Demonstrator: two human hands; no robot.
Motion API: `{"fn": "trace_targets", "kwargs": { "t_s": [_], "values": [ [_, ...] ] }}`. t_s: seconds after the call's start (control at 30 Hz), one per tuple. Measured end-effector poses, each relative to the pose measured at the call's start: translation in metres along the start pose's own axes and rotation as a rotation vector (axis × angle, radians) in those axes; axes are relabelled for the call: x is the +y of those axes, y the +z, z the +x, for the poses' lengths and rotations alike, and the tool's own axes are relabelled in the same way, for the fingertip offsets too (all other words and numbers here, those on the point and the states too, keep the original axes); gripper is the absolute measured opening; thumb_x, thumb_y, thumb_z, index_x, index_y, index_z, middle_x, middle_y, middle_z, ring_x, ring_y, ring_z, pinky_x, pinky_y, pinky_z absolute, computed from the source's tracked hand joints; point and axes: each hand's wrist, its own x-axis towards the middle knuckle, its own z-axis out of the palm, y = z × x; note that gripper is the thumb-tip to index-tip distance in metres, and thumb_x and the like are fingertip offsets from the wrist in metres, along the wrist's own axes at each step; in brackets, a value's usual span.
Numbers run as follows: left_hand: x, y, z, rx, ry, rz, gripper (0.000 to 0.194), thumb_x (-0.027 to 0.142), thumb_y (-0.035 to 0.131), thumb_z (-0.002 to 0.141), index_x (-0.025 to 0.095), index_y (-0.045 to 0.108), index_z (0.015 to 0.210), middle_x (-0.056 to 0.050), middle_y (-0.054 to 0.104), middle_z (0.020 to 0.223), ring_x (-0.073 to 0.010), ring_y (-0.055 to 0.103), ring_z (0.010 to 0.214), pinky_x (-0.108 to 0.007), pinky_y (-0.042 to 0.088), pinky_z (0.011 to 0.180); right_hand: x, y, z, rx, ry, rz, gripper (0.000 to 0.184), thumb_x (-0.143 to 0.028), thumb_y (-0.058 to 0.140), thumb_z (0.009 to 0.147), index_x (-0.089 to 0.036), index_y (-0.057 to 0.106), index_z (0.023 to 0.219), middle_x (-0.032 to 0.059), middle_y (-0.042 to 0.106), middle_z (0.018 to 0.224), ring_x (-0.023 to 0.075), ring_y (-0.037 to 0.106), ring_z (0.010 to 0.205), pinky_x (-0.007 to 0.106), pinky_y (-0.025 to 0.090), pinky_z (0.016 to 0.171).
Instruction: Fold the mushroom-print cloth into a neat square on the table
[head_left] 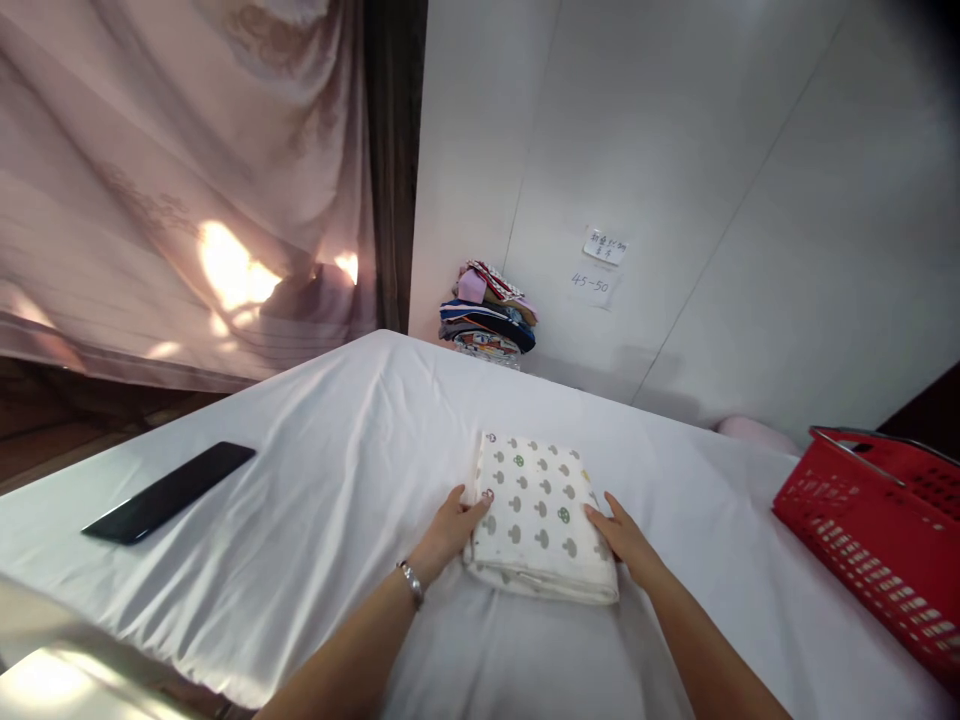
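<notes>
Head | left hand [446, 530], right hand [628, 538] on folded cloth [534, 508] — fingers [615, 505] partly hidden, cannot tell if clamped | red basket [874, 530] cut off

Hands [452, 525]: two
Folded cloth [534, 505]: one, at 6 o'clock
Bracelet [410, 582]: one
Black slab [172, 495]: one, at 8 o'clock
Red basket [874, 545]: one, at 4 o'clock
Paper notes [605, 248]: two, at 2 o'clock
Cloth pile [495, 328]: one, at 12 o'clock; several pieces [471, 312], too overlapped to count surely
Table [337, 460]: one
</notes>
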Motion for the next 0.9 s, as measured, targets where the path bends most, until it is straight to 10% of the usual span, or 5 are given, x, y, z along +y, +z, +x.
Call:
{"fn": "trace_targets", "kwargs": {
  "t_s": [0.23, 0.47, 0.6, 0.8, 0.9],
  "values": [
    [0.013, -0.005, 0.005, -0.062, 0.041, -0.070, 0.073, 0.050, 0.071, 0.066, 0.014, 0.047, 0.125, -0.012, 0.068, 0.098, -0.0239, 0.066, 0.083, -0.031, 0.053, 0.071, 0.003, 0.004, -0.012, -0.086, -0.038, 0.172, 0.095, -0.049, 0.066, 0.071, -0.021, 0.012, 0.144, 0.0095, 0.064, 0.098, 0.0219, 0.064, 0.080, 0.031, 0.050, 0.065],
    [0.054, -0.064, 0.038, 0.140, 0.088, 0.495, 0.074, 0.051, 0.068, 0.065, 0.015, 0.046, 0.126, -0.013, 0.065, 0.105, -0.0248, 0.064, 0.091, -0.029, 0.049, 0.075, 0.009, 0.031, -0.038, -0.246, -0.099, 0.234, 0.099, -0.043, 0.065, 0.074, -0.024, -0.002, 0.144, 0.0008, 0.063, 0.074, 0.0154, 0.060, 0.054, 0.027, 0.048, 0.049],
    [0.063, -0.087, 0.044, 0.130, 0.025, 0.741, 0.067, 0.058, 0.062, 0.066, 0.016, 0.054, 0.117, -0.012, 0.063, 0.112, -0.0278, 0.060, 0.101, -0.031, 0.047, 0.080, 0.012, 0.019, -0.019, -0.095, -0.166, 0.208, 0.083, -0.035, 0.060, 0.075, -0.019, 0.015, 0.143, 0.0031, 0.063, 0.081, 0.0132, 0.059, 0.060, 0.023, 0.047, 0.050],
    [0.049, -0.045, 0.009, 0.362, 0.429, 1.096, 0.049, 0.044, 0.045, 0.083, 0.016, 0.051, 0.122, -0.013, 0.058, 0.120, -0.0304, 0.052, 0.111, -0.043, 0.039, 0.094, 0.017, 0.008, 0.034, 0.107, -0.378, -0.088, 0.055, -0.027, 0.053, 0.075, -0.020, 0.045, 0.129, 0.0081, 0.057, 0.114, 0.0150, 0.059, 0.080, 0.026, 0.050, 0.064],
    [0.028, -0.014, -0.012, 0.177, 0.716, 1.055, 0.045, 0.043, 0.047, 0.083, 0.018, 0.054, 0.120, -0.010, 0.053, 0.128, -0.0263, 0.043, 0.122, -0.040, 0.030, 0.104, 0.012, 0.015, 0.050, 0.129, -0.461, -0.212, 0.051, -0.024, 0.055, 0.073, -0.021, 0.051, 0.124, 0.0057, 0.059, 0.113, 0.0150, 0.058, 0.082, 0.030, 0.047, 0.080]
  ]
}}
